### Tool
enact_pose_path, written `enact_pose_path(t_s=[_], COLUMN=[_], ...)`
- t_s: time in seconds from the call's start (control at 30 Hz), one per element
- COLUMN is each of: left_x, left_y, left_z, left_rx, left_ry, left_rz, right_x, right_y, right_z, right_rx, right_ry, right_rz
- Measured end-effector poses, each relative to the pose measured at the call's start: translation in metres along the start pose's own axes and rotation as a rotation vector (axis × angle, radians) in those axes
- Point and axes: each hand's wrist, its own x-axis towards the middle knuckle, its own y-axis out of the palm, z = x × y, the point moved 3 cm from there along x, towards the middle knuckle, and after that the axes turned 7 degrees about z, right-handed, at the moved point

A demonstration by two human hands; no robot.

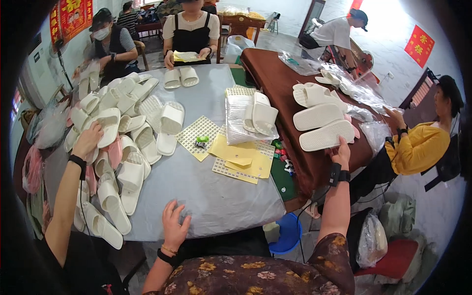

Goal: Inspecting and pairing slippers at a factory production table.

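Note:
My right hand point(340, 151) is closed on the end of a cream slipper point(324, 136), sole-up, at the near part of the brown-covered table point(268, 73). Beside it lies another sole-up slipper point(317, 116), with a cream slipper pair point(314, 94) just beyond. My left hand point(175, 221) is empty, its fingers spread over the near edge of the grey-covered table point(206, 196). Mid-table, a slipper pair point(263, 115) rests on a stack of clear plastic bags point(237, 118). Yellow sticker sheets point(236, 152) lie nearer me, beside another sticker sheet point(196, 132).
A heap of cream slippers point(123, 103) covers the table's left side; a co-worker's hand point(91, 137) there grips one. Across the table a person holds a yellow sheet point(189, 57) above a slipper pair point(181, 77). A person in yellow point(418, 147) handles plastic bags at right. A blue bin point(286, 233) stands below.

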Motion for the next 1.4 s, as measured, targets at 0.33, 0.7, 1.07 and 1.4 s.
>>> enact_pose_path(t_s=[0.33,0.7,1.07,1.4], left_x=[-0.001,0.018,0.012,-0.003], left_y=[-0.016,-0.032,-0.035,-0.022], left_z=[-0.01,-0.068,-0.077,-0.028], left_rx=[-0.133,-0.573,-0.934,-1.415], left_ry=[-0.074,-0.027,-0.056,-0.395], left_rz=[0.025,0.131,0.218,-0.08], right_x=[-0.107,-0.262,-0.32,-0.416], right_y=[0.099,0.177,0.222,0.224], right_z=[0.054,0.054,-0.038,-0.116], right_rx=[0.124,0.114,-0.685,-0.596], right_ry=[-0.255,-0.012,-0.213,-0.194], right_rz=[0.308,0.735,1.022,1.667])
